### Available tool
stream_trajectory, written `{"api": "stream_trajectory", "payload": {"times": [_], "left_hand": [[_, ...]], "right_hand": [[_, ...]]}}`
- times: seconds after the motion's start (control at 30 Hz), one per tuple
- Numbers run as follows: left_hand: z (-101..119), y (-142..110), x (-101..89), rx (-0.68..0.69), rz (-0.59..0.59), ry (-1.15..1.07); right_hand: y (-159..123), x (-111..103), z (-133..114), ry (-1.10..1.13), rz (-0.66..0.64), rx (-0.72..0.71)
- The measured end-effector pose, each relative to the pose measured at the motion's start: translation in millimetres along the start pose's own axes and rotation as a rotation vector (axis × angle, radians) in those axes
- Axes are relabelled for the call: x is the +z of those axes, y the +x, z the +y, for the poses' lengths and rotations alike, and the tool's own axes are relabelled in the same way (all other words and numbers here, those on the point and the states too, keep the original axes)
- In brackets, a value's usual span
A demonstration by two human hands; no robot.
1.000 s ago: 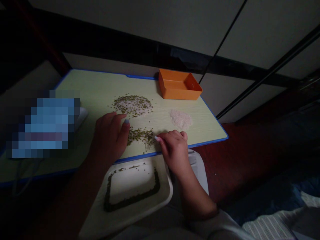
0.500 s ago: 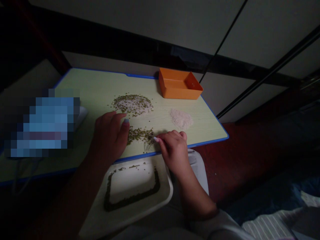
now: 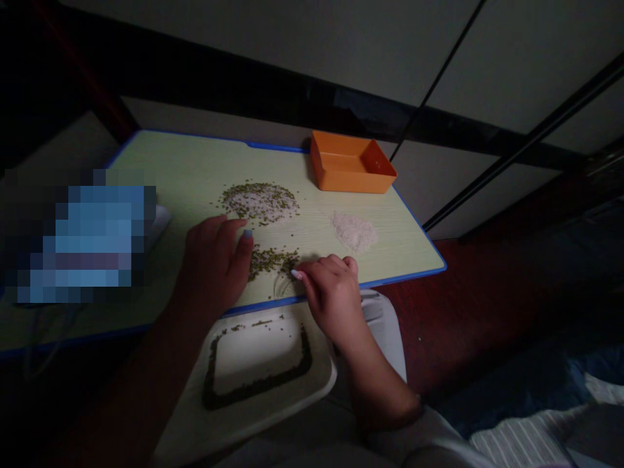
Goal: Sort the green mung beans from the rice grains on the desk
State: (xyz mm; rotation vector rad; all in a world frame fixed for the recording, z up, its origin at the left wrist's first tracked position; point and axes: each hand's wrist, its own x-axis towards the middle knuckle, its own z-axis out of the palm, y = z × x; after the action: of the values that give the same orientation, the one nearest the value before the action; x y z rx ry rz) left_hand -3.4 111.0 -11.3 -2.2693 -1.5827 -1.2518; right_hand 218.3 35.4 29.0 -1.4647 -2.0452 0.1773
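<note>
My right hand [image 3: 334,292] is closed in a pinch over the near edge of the table, on what looks like a clear, curved piece of plastic [image 3: 283,286]; its full shape is hard to make out. The piece touches the near side of a small pile of mung beans [image 3: 268,259]. My left hand [image 3: 214,260] lies at the left of these beans, thumb and index finger apart, holding nothing. Beyond both hands is a mixed heap of white rice and mung beans [image 3: 258,200]. To the right sits a pile of white rice [image 3: 354,231].
An orange box [image 3: 353,182] stands at the table's back right corner. Below the near edge is a white basin [image 3: 324,374] with mung beans around its bottom. At left lies a blurred blue item [image 3: 97,234] on the blue-rimmed table [image 3: 185,162].
My right hand has moved slightly left, and the clear plastic piece has shifted left with it along the near side of the mung beans. My left hand stays put.
</note>
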Motion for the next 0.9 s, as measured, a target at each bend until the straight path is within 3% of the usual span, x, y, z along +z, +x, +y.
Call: {"api": "stream_trajectory", "payload": {"times": [0.33, 0.7, 0.9], "left_hand": [[2.9, 1.8, -1.7, 0.0, 0.002, 0.003], [5.1, 1.3, -3.7, 0.001, -0.002, 0.04], [6.0, -0.1, -5.1, -0.034, -0.023, 0.017]], "right_hand": [[2.6, -1.3, -3.1, 0.029, -0.013, -0.025], [23.4, 10.6, -28.2, -0.032, -0.116, -0.065], [20.3, 10.9, -24.3, 0.027, -0.135, -0.079]]}}
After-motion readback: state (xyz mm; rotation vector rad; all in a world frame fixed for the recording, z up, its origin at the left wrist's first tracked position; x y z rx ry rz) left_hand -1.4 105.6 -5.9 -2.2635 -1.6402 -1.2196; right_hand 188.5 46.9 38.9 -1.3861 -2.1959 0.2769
